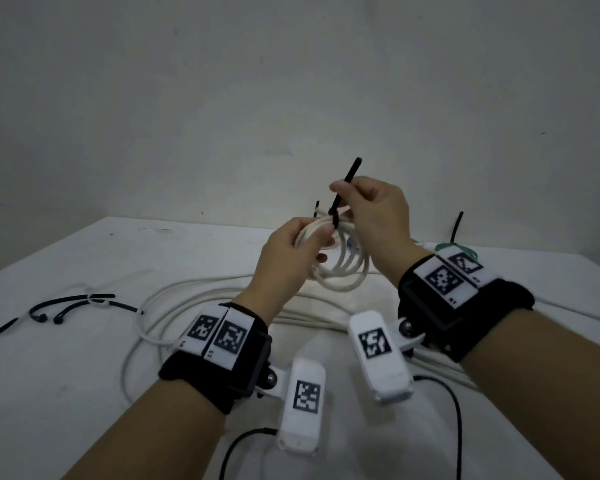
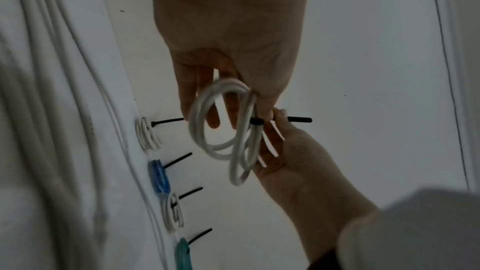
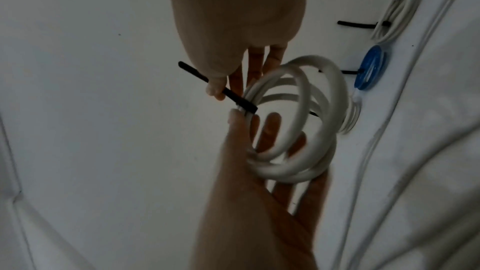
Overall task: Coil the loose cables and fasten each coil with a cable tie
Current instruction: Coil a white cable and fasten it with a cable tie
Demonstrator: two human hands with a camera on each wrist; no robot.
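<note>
In the head view, both hands are raised above the white table (image 1: 84,393). The left hand (image 1: 284,258) curls its fingers round a white cable coil (image 1: 340,268), while the right hand (image 1: 371,209) pinches the free tail of a black cable tie (image 1: 343,188) that is looped round the coil's upper strands. A long loose white cable (image 1: 160,306) sprawls on the table below, with spare black ties (image 1: 70,303) off to the left.

The left wrist view shows what the head view mostly hides: a row of finished coils against the far edge, white (image 2: 148,137), blue (image 2: 159,177), white again (image 2: 172,213) and teal (image 2: 183,254), each with a black tail sticking out. The tie's head (image 2: 256,121) sits tight against the bundle here.

The right wrist view shows the pinch best: thumb and fingertips (image 3: 217,89) close on the tail just beside the strands.

The coil looks light and springy, likely to splay open if let go, so it is best held beside the tie. The ribbed tail should offer fair grip near the head.
</note>
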